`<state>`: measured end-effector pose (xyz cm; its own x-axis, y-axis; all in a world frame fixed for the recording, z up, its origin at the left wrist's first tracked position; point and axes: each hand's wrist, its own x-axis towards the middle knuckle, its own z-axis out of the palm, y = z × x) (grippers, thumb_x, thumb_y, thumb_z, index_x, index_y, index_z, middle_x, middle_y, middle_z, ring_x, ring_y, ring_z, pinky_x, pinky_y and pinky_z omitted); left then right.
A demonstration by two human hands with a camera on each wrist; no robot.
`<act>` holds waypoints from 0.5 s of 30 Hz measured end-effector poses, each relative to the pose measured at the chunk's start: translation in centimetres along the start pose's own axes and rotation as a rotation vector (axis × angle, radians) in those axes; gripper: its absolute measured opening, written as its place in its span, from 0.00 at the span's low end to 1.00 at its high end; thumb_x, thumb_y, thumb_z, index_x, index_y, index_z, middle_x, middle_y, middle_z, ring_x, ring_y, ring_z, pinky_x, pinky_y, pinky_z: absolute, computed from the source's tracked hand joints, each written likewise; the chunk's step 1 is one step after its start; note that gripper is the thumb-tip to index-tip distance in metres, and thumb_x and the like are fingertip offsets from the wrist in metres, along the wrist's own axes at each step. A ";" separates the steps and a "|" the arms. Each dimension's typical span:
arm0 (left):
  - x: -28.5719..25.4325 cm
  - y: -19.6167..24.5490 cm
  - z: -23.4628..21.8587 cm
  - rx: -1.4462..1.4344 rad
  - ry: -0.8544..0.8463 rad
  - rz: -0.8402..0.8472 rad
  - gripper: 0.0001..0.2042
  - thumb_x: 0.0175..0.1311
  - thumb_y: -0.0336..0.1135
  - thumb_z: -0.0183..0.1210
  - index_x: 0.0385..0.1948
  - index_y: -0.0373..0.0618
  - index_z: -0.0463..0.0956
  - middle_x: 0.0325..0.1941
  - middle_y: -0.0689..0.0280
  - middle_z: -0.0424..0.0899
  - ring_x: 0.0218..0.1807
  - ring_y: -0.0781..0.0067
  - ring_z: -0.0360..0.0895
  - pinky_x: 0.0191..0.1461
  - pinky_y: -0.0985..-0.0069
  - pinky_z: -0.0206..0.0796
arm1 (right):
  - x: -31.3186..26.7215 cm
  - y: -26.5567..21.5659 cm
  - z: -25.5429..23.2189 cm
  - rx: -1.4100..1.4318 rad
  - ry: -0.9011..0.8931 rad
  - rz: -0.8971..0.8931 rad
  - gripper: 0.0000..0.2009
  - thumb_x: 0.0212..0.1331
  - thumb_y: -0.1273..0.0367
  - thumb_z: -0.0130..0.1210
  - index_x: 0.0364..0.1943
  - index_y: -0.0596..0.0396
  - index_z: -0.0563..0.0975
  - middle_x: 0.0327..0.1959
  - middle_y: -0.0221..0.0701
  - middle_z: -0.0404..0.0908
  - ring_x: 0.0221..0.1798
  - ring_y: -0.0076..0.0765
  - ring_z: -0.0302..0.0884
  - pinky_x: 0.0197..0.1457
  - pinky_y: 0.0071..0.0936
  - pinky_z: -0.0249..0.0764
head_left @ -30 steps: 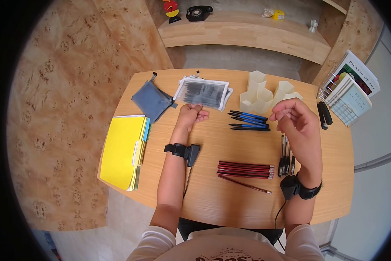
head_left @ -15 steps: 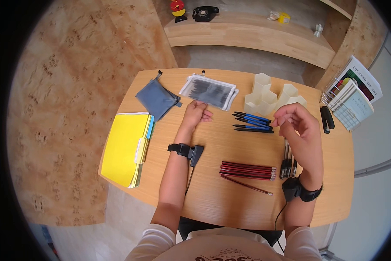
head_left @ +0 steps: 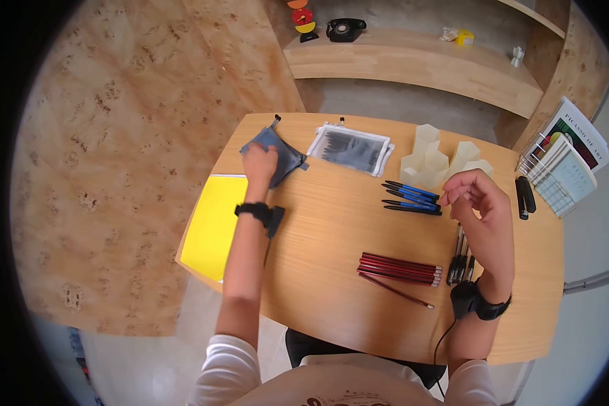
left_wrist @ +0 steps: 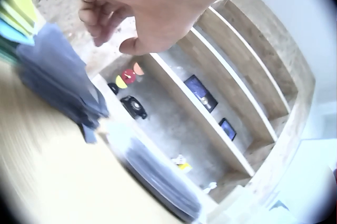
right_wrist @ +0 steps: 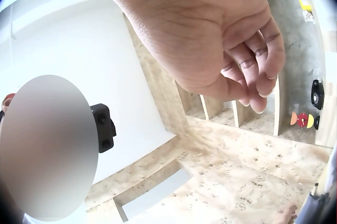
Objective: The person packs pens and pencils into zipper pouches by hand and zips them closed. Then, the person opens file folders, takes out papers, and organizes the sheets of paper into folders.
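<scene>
Reaching out w/ the left hand point(head_left: 259, 162), fingers loosely curled over the grey pouch point(head_left: 285, 154) at the desk's point(head_left: 331, 230) far-left corner, no firm grip yet; closing on it looked the next need. Right hand point(head_left: 477, 203) hovered empty, fingers half-curled.

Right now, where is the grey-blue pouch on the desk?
In the head view the grey-blue pouch lies at the desk's far left corner, under the left hand, between the yellow folder and the mesh pencil case.

Left hand point(head_left: 259, 162): moved from beside mesh pouch point(head_left: 351, 149) leftward across table point(head_left: 331, 223) onto grey pouch point(head_left: 282, 153), fingers loosely curled. Right hand point(head_left: 479, 201): slightly lowered, curled.
</scene>
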<state>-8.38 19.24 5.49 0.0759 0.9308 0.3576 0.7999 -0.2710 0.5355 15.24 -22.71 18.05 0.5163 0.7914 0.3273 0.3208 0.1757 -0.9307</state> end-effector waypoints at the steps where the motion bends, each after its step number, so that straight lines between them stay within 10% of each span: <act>1: 1.8 -1.1 0.3 0.264 -0.118 -0.060 0.25 0.64 0.50 0.62 0.56 0.42 0.82 0.56 0.47 0.84 0.59 0.47 0.81 0.61 0.61 0.72 | 0.0 -0.1 0.0 0.004 -0.005 -0.011 0.04 0.68 0.78 0.54 0.42 0.60 0.80 0.33 0.27 0.85 0.37 0.19 0.82 0.43 0.19 0.72; 5: 4.4 -2.4 0.0 0.544 -0.377 -0.279 0.37 0.65 0.66 0.58 0.68 0.47 0.75 0.79 0.48 0.64 0.79 0.45 0.58 0.78 0.57 0.54 | -0.3 -0.4 -0.4 -0.028 -0.013 -0.022 0.05 0.67 0.79 0.54 0.42 0.60 0.80 0.32 0.28 0.85 0.37 0.19 0.81 0.42 0.19 0.72; 15: 2.7 -2.3 1.0 0.778 -0.360 -0.223 0.37 0.65 0.65 0.60 0.69 0.47 0.74 0.78 0.49 0.65 0.80 0.44 0.57 0.78 0.56 0.47 | -0.7 -0.5 -0.9 -0.064 -0.022 -0.067 0.06 0.66 0.80 0.53 0.43 0.61 0.80 0.31 0.29 0.86 0.33 0.16 0.78 0.38 0.17 0.70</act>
<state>-9.44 22.61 4.41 -0.0523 0.9983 -0.0254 0.9867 0.0478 -0.1552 15.44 -23.91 18.47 0.4745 0.7921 0.3840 0.4047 0.1911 -0.8942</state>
